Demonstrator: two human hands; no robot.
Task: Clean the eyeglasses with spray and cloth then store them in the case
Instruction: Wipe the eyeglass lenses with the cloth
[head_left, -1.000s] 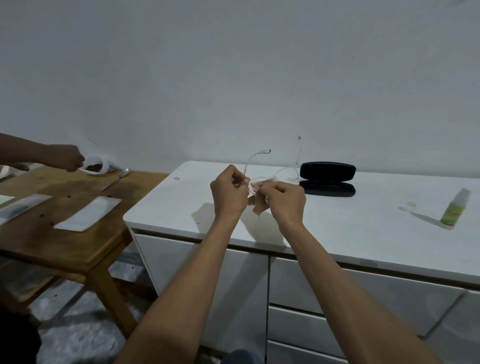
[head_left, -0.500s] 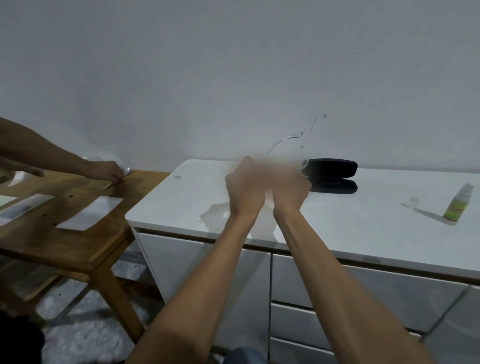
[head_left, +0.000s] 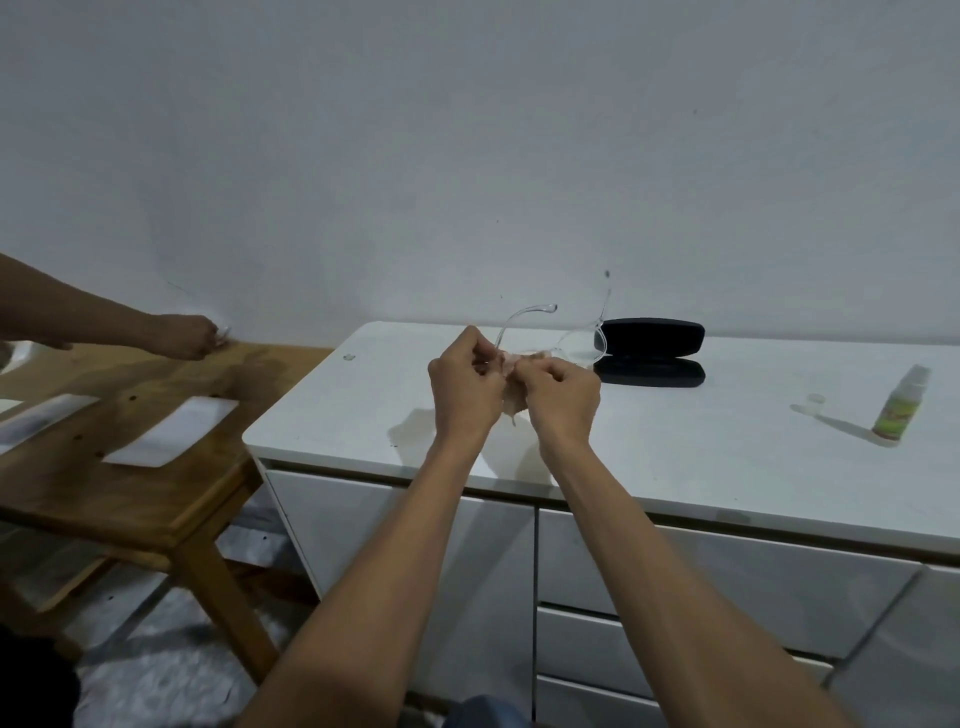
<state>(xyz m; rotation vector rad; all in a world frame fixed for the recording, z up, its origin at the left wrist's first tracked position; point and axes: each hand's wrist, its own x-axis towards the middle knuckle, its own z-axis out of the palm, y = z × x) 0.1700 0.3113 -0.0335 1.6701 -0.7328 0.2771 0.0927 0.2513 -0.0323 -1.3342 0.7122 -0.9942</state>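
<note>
Basically mid-wipe: left hand (head_left: 467, 387) and right hand (head_left: 563, 397), both grips pinched on the clear eyeglasses (head_left: 579, 345) and cloth (head_left: 514, 395) at frame centre, spray (head_left: 896, 410) looks done, open case (head_left: 649, 351) behind still waits empty.

Clear eyeglasses (head_left: 579, 340) aloft, cloth (head_left: 514, 387) rubbing lens.
</note>
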